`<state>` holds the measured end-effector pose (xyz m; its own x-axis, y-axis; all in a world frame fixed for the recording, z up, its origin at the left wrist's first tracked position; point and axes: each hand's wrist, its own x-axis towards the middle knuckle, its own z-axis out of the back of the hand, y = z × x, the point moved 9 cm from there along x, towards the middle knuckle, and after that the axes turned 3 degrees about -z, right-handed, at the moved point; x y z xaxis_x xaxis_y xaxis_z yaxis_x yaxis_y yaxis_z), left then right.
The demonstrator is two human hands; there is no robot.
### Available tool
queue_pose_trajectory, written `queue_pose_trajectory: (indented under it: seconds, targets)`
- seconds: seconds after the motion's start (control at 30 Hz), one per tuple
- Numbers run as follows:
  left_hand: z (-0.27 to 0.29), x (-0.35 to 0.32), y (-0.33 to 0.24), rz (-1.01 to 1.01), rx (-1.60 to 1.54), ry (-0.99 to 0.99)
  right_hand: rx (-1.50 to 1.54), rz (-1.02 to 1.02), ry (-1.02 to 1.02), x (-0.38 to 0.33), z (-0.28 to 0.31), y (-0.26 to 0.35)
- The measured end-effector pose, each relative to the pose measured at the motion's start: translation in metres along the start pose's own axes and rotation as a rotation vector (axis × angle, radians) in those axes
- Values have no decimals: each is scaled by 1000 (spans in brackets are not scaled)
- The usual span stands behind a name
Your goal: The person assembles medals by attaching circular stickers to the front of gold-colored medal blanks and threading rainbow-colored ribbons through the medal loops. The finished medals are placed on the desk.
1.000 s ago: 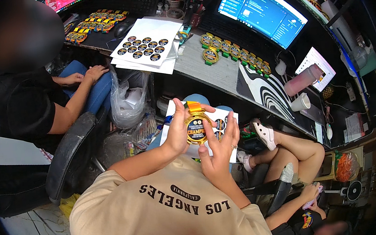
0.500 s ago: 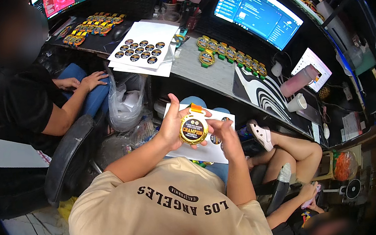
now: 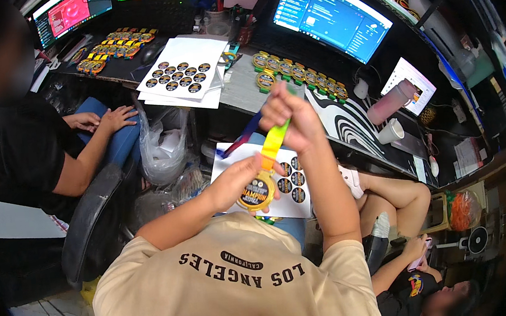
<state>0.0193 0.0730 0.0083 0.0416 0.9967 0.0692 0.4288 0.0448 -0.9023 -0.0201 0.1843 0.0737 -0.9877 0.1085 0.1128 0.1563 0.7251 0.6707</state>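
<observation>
While the left hand [image 3: 240,180] is pinching the gold medal [image 3: 257,192] by its rim, fingers curled shut around the edge, the right hand [image 3: 288,115] is gripping the yellow-green ribbon [image 3: 273,144] higher up in a closed fist and pulling it taut. The medal is hanging over the lap, right above the white sticker sheet [image 3: 295,181] lying there, near that sheet's left edge. Main risk, as I'm judging it: the thumb is sitting on or near the round dark sticker on the medal face, so it could be smudging or shifting it off-centre if the adhesive isn't seated; I can't tell whether it's fully pressed down. Second risk: the ribbon is under tension, so a hard tug could be yanking the medal out of a rim-only pinch and dropping it onto the sheet, scuffing the loose stickers. The sheet is only resting on the knees and overhanging at the corners, so any leg movement could be sliding it to the floor. Clutter is also closing in: a plastic bag [image 3: 163,145] just beside the left knee, and a row of finished medals [image 3: 300,77] standing along the front edge of the desk [image 3: 240,92], within elbow reach of the raised right arm.
</observation>
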Motion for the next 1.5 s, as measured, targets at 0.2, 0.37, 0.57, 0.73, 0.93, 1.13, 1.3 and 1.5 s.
queue_pose_trajectory:
  seconds: [0.2, 0.37, 0.57, 0.73, 0.93, 1.13, 1.3, 1.5]
  targets:
    - [11, -14, 23, 41, 204, 74, -17, 177, -24, -6, -17, 108]
    - [22, -23, 39, 41, 532, 265, -70, 295, 104, -36, -61, 163]
    - [-45, -11, -13, -105, 51, 649, -152, 226, 133, -44, -105, 120]
    - [-65, 27, -93, -205, 86, 366, -232, 299, 33, -53, -110, 106]
    - [-83, 20, -135, -213, 191, 324, -365, 661, 5, -94, -82, 172]
    - [-73, 32, -177, -504, 323, 177, -1193, 821, -181, -120, -58, 117]
    - [-72, 22, -190, -640, 588, 71, -1197, 917, -360, -135, -31, 86]
    - [-81, 12, -200, -708, 494, 159, -1103, 1171, -397, -147, -27, 42]
